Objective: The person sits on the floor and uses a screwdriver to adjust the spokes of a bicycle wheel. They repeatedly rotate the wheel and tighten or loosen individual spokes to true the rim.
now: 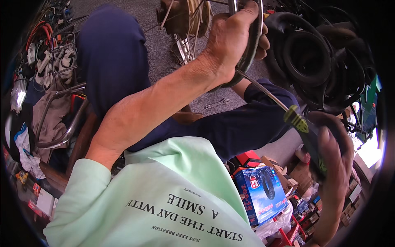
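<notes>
My left hand (230, 43) is closed around the edge of a spoked wheel, thumb on the near side and fingertips showing beyond it. The wheel's rim with a dark tire edge (248, 55) runs past my palm, and its brownish hub (187, 18) with spokes shows at the top. In my right hand (335, 158), slightly blurred, is a screwdriver (297, 119) with a black and green handle. Its metal shaft slants up and left, and the tip meets the wheel's edge just below my left wrist. Whether the tip is under the tire is too small to tell.
Several black tires (306, 57) are heaped at the upper right. An adjustable wrench (217, 103) lies on the floor between my legs. Near my right side stands a blue box (261, 193) with a tire picture. A metal tube frame (61, 140) and clutter fill the left.
</notes>
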Demonstrator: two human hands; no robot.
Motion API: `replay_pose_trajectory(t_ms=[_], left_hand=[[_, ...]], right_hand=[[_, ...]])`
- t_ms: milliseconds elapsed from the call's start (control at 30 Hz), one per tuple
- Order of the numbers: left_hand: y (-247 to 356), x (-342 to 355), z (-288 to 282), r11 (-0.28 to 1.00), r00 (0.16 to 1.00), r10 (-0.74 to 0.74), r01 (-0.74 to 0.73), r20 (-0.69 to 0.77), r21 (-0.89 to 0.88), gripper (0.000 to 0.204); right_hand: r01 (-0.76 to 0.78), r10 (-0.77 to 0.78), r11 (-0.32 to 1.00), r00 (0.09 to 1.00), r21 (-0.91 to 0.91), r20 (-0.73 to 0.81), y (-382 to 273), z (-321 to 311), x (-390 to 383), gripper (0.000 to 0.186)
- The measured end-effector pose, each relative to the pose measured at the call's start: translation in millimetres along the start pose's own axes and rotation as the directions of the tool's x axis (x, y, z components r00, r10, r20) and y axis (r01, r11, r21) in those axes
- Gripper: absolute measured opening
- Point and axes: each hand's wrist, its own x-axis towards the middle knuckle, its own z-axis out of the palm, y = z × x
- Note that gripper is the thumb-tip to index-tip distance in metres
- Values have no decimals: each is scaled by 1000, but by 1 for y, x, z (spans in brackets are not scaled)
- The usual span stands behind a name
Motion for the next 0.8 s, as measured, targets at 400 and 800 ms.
replay_pose_trajectory(t_ms=[400,800], left_hand=[[5,6,4,1000,1000,-13,12,-25,-22,41],[4,10,-1,996,1000,20,-20,10,-82,40]], right_hand=[[544,-504,109,752,-832,425,6,2,-3,44],[-300,299,954,950,-6,91,-16,-13,19,64]])
